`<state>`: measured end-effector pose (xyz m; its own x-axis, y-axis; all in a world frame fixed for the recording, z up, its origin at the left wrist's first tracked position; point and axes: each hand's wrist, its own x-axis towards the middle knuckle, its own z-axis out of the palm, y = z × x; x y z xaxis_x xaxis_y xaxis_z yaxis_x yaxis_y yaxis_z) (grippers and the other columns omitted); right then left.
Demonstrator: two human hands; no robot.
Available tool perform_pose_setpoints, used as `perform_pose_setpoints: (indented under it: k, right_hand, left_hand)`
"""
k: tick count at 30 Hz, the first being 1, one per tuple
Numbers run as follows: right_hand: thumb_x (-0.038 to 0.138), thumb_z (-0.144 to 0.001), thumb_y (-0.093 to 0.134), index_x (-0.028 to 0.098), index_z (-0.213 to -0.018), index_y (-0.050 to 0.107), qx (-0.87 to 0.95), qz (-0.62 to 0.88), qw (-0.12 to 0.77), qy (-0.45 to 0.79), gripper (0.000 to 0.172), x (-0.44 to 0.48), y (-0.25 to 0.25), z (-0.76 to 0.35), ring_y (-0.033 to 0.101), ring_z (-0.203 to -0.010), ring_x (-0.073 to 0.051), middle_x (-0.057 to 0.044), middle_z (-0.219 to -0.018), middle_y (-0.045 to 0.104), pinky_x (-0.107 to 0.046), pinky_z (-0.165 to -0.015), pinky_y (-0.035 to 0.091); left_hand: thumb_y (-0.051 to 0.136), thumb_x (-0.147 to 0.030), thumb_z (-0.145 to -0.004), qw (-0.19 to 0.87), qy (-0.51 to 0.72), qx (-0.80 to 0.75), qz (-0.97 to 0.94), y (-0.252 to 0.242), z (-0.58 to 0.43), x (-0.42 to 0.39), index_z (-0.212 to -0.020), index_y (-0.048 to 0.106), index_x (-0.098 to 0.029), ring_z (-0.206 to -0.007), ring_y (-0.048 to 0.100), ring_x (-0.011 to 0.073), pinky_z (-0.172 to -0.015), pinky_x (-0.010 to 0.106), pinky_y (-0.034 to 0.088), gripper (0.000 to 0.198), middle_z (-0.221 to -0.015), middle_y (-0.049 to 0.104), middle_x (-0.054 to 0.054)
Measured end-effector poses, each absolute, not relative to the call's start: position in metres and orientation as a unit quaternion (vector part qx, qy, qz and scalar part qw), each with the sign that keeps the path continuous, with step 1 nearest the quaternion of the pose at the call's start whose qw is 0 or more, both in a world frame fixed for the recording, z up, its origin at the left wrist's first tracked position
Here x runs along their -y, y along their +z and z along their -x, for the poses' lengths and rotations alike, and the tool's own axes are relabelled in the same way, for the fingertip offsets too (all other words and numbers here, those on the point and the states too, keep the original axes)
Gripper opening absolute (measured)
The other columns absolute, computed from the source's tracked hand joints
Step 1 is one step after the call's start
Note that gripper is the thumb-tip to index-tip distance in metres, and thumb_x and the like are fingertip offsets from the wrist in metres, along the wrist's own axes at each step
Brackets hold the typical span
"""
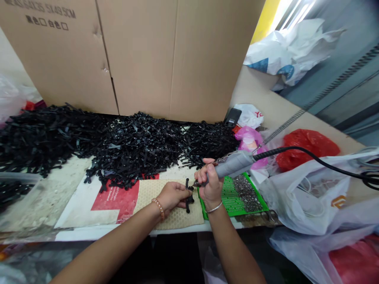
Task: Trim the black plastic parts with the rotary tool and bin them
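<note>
My left hand (174,195) pinches a small black plastic part (188,206) above a cream textured mat (168,221). Wrapped around a grey electric screwdriver (233,165) is my right hand (211,183). The driver lies nearly level, its tip pointing left at the black part; whether tip and part touch I cannot tell. Just right of the mat sits a green tray (226,213) with a perforated plate, and many small metal screws (247,193) lie on its right side. Fingers partly cover the black part.
Piles of black plastic parts (139,146) spread along the back before a large cardboard box (142,59). A coiled spring (310,100) and black cable (308,152) run right from the driver. Red bag (308,146) and white bag (314,201) crowd the right; a clear bin (23,177) stands left.
</note>
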<state>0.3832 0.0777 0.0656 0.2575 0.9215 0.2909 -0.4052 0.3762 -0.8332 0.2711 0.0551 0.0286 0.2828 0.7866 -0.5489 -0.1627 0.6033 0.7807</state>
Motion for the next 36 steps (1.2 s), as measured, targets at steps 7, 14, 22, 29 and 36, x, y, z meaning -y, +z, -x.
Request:
perform_pose_setpoints:
  k: [7,14,22,29,36]
  right_hand:
    - [0.043,-0.081,0.064,0.02,-0.09,0.056,0.412,0.335,0.716,0.453,0.026,-0.076,0.063,-0.381,0.031,-0.038,-0.008,0.01,-0.047,0.035,-0.021,-0.044,0.034]
    - [0.043,-0.08,0.066,0.02,-0.087,0.057,0.43,0.316,0.698,0.477,0.026,-0.076,0.064,-0.38,0.031,-0.038,-0.008,0.01,-0.047,0.035,-0.021,-0.043,0.034]
    - [0.047,-0.077,0.068,0.02,-0.082,0.053,0.458,0.309,0.641,0.533,0.031,-0.08,0.062,-0.383,0.03,-0.036,-0.007,0.011,-0.044,0.034,-0.021,-0.041,0.032]
    - [0.047,-0.076,0.068,0.02,-0.088,0.057,0.469,0.299,0.628,0.544,0.032,-0.078,0.076,-0.384,0.03,-0.036,-0.008,0.011,-0.045,0.034,-0.022,-0.043,0.033]
    - [0.044,-0.079,0.067,0.021,-0.092,0.058,0.436,0.371,0.695,0.435,0.028,-0.043,0.078,-0.424,0.031,-0.038,-0.009,0.01,-0.046,0.034,-0.023,-0.044,0.035]
  left_hand:
    - [0.085,-0.032,-0.052,0.741,0.321,-0.504,-0.308,0.032,-0.271,-0.055,-0.06,0.059,-0.011,-0.05,0.056,0.0101,-0.049,0.024,0.052,0.034,-0.059,0.062,0.002]
    - [0.083,-0.027,-0.053,0.74,0.32,-0.51,-0.3,0.036,-0.272,-0.055,-0.059,0.06,-0.011,-0.052,0.058,0.0115,-0.049,0.024,0.052,0.029,-0.06,0.064,0.004]
    - [0.083,-0.025,-0.052,0.748,0.322,-0.508,-0.281,0.037,-0.272,-0.055,-0.055,0.058,-0.011,-0.05,0.057,0.0109,-0.049,0.024,0.053,0.029,-0.058,0.063,0.003]
    - [0.083,-0.02,-0.055,0.745,0.327,-0.513,-0.274,0.039,-0.272,-0.055,-0.056,0.059,-0.011,-0.05,0.058,0.0105,-0.048,0.022,0.053,0.026,-0.056,0.062,0.002]
    - [0.083,-0.019,-0.058,0.746,0.312,-0.517,-0.28,0.042,-0.271,-0.056,-0.058,0.057,-0.011,-0.052,0.06,0.0115,-0.049,0.023,0.053,0.027,-0.059,0.064,0.003]
